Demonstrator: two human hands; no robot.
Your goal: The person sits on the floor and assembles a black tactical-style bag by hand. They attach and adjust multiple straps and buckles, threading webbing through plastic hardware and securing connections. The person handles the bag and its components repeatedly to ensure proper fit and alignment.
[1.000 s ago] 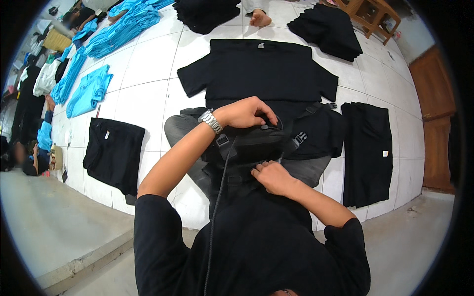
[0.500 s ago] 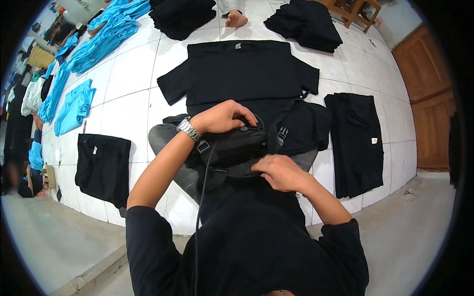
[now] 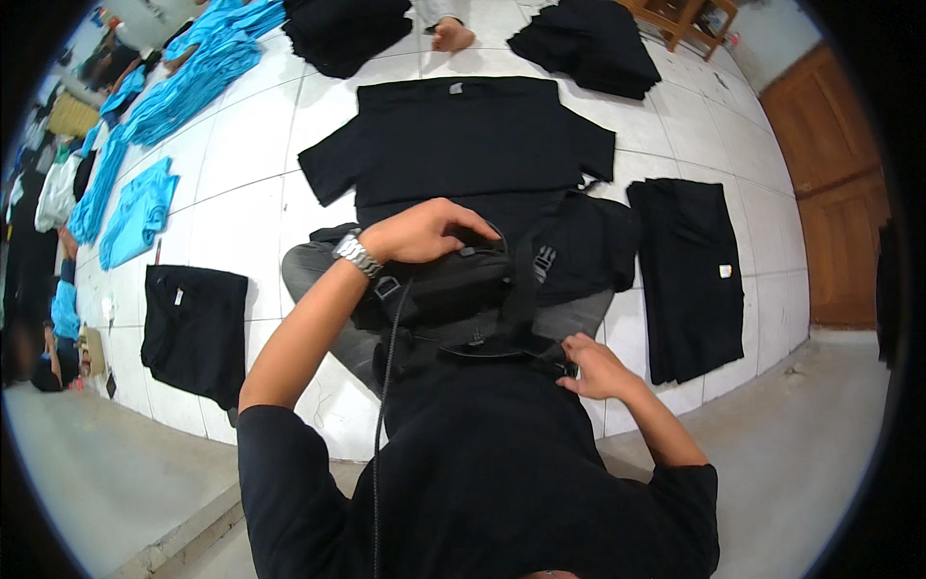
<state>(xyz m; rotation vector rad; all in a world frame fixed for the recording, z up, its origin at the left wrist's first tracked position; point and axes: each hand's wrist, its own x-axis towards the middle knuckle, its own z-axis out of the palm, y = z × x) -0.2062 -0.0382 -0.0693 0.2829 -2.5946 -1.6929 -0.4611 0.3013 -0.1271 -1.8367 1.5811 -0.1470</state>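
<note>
A black waist bag [image 3: 449, 289] rests in my lap. My left hand [image 3: 429, 232], with a metal watch [image 3: 358, 253] on its wrist, is closed over the bag's upper edge, the fingertips partly hidden. Toward my right hip, my right hand [image 3: 596, 369] pinches the end of a black strap [image 3: 492, 348] that runs across my waist. A plastic buckle [image 3: 545, 261] lies loose on another part of the strap. Past the bag, a black T-shirt [image 3: 458, 140] is spread flat on the white tiles. A thin dark cord [image 3: 376, 454] hangs down beside the bag.
Folded black garments lie on my left [image 3: 195, 328] and on my right [image 3: 690, 280]. Two black cloth piles [image 3: 349, 34] [image 3: 588, 46] stand beyond the shirt, near another person's foot [image 3: 451, 37]. Light-blue garments [image 3: 140, 212] line the left. A wooden door [image 3: 831, 188] is at right.
My right hand has moved right and slightly toward me, drawing the strap out across my waist. My left hand stays at the bag. The view has shifted slightly.
</note>
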